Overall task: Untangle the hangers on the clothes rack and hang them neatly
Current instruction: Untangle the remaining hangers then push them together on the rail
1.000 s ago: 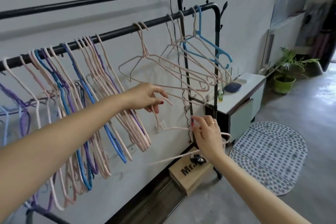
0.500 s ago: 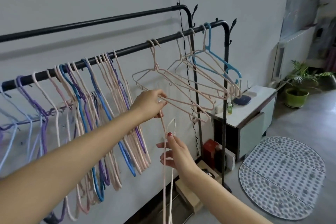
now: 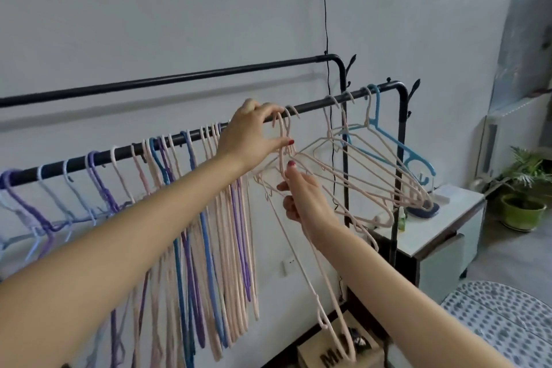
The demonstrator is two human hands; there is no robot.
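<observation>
A pale wall (image 3: 179, 24) fills the back of the room, and a thin black cord (image 3: 325, 9) runs down it. In front of the wall stands a black clothes rack (image 3: 400, 134) with two bars, one behind the other. The front bar (image 3: 119, 151) slopes across the picture. Many hangers (image 3: 191, 218) hang on it close together, purple, blue and pink. Past the hands there is a bare bit of bar, then a small bunch of pink hangers (image 3: 358, 170) and one blue hanger (image 3: 397, 143) near the rack's bent end.

The left hand (image 3: 248, 134) is up at the front bar. Its thumb and fingers pinch the neck of a pink hanger (image 3: 283, 134) whose hook sits at the bar. The right hand (image 3: 304, 197) is just under it, and its fingers curl around a thin pink hanger (image 3: 301, 266) that hangs down long and tilted toward the floor. The two hands are close together.

To the right of the rack is a low white cabinet (image 3: 448, 236) with small things on top. A green pot (image 3: 521, 212) holds a leafy plant (image 3: 528, 170). A dotted mat (image 3: 507, 326) lies on the gray floor, where there is open room. A cardboard box (image 3: 328, 355) sits at the foot of the rack; I cannot tell what is in it.
</observation>
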